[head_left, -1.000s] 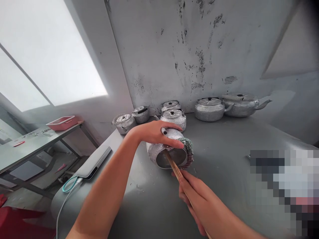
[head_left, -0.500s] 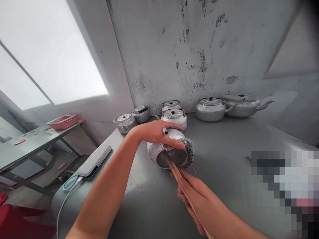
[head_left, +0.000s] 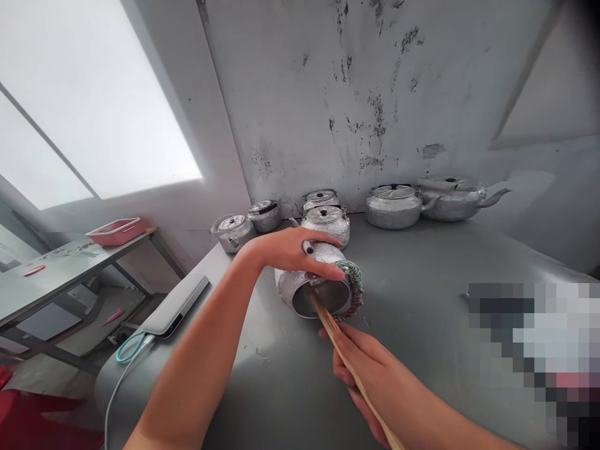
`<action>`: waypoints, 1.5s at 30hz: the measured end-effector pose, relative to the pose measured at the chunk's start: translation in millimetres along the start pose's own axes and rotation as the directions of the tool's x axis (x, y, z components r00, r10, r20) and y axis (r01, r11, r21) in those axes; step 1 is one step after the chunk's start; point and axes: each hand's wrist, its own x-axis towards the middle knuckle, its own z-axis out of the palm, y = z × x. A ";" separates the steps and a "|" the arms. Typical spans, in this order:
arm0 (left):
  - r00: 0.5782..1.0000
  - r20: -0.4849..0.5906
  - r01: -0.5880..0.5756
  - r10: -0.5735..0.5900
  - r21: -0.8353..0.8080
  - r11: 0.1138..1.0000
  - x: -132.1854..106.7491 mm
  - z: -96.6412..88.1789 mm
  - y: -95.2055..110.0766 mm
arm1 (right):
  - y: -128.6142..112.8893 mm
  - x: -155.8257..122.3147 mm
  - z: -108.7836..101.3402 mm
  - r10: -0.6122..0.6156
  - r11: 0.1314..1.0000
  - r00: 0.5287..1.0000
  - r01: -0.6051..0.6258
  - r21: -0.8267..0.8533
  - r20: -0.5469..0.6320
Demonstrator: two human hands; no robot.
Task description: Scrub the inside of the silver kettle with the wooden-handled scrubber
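A dented silver metal kettle (head_left: 287, 289) lies on its side on the grey table, its round opening facing me. My left hand (head_left: 300, 250) grips it from above, thumb along the upper side near the rim, with the spout tip showing between thumb and fingers. A green and reddish cord-wrapped handle (head_left: 356, 287) curves round the right side of the opening. My right hand (head_left: 360, 362) is closed around a wooden stick (head_left: 349, 369). The stick's far end goes into the kettle's opening and is hidden inside.
Several more kettles (head_left: 394, 206) stand along the wall. A power bank (head_left: 175, 306) with a cable lies on the table's left edge. Further left, a pink basket (head_left: 117, 231) sits on another table (head_left: 60, 275). A red stool (head_left: 37, 419) is at lower left; a blurred patch covers the right.
The view has shifted very slightly. Both hands, the kettle and the stick keep almost the same places relative to each other.
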 end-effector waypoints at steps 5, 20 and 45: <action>1.000 0.001 0.003 -0.003 0.004 1.000 0.9 0.1 -0.5 | -0.8 -0.8 0.2 -0.027 1.000 1.000 0.027 -0.004 0.001; 1.000 -0.006 -0.003 0.003 0.007 1.000 1.6 0.6 -1.9 | 3.3 -1.9 0.0 -0.038 0.998 0.999 0.039 -0.055 0.024; 1.000 0.006 -0.007 0.007 0.010 1.000 2.3 -0.1 -2.9 | -2.3 -3.2 -3.3 -0.061 0.987 0.998 0.058 -0.151 -0.010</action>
